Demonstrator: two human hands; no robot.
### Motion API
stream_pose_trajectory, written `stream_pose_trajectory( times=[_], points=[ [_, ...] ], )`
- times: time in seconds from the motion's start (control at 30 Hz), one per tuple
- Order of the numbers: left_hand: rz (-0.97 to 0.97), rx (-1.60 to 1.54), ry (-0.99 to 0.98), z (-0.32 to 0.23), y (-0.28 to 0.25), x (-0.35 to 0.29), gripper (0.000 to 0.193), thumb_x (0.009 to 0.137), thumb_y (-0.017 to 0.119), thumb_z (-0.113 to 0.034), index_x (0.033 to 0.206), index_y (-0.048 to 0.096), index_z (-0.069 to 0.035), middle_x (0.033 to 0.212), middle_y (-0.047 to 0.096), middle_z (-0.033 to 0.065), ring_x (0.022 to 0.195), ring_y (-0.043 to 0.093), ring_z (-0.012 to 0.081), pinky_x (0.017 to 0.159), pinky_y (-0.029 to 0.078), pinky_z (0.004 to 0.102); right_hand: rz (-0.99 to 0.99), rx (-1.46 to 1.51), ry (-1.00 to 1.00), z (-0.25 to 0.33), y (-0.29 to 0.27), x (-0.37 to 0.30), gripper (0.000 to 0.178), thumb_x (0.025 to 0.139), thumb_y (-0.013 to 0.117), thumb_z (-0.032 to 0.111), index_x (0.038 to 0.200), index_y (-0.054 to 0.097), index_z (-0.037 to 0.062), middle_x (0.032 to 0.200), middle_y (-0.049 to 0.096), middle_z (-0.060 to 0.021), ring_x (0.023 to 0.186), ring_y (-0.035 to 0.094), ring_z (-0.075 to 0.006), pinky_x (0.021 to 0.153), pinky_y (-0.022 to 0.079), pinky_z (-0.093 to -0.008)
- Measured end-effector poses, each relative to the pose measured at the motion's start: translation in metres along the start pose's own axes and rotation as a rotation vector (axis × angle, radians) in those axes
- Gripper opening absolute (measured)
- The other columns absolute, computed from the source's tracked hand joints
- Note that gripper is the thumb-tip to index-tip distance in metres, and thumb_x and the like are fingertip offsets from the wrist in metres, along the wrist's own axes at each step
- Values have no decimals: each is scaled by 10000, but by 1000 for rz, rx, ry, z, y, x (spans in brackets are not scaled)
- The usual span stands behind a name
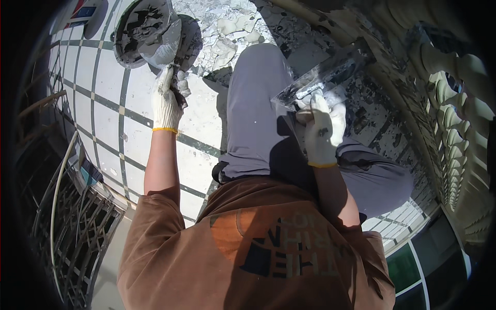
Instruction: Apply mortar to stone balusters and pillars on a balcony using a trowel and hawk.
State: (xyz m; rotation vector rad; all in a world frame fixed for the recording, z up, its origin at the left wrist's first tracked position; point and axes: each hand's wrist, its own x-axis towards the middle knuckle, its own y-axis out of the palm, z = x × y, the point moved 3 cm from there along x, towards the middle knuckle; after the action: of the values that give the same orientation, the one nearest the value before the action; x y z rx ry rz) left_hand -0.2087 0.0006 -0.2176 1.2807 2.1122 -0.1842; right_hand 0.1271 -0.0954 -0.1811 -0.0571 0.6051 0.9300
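Note:
My left hand [166, 106], in a white knit glove with a yellow cuff, is closed round the handle of a putty knife. The putty knife's broad blade [161, 50] is coated with pale grey plaster and lies over the near side of a round bucket [124, 51]. Dark grey plaster [144, 25] shows inside the bucket. My right hand [324, 129], gloved the same way, grips a plastering trowel [338, 67] with a long, flat metal blade, held beyond my right knee. Smears of plaster cover the trowel near its handle. My fingers partly hide both handles.
White tiles with dark grout lines [139, 93] spread on the left. Flaked, peeling material [227, 33] covers the far surface. Along the right runs a moulded balustrade [457, 124]. A folding metal lattice [77, 232] and a pale hose [58, 196] are at lower left.

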Motion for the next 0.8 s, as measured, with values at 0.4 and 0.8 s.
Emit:
stream_pose_trajectory(
  times=[0.4,0.8],
  points=[
    [-328,197,101,-16,-88,116,214,954,694,-245,1065,636,-71,815,641,65,583,605,150,468,432,261,119,20,-16,25,-75,30,184,952,594,50,785,588,-27,663,578,-88,577,531,-147,622,515,-264],
    [-256,-379,145,16,-72,200,339,1003,639,-142,1318,598,-27,1089,649,98,824,644,212,764,610,336,-118,54,-21,42,-106,27,226,924,581,38,713,610,-36,650,592,-118,562,529,-187,736,560,-348]
  ],
)
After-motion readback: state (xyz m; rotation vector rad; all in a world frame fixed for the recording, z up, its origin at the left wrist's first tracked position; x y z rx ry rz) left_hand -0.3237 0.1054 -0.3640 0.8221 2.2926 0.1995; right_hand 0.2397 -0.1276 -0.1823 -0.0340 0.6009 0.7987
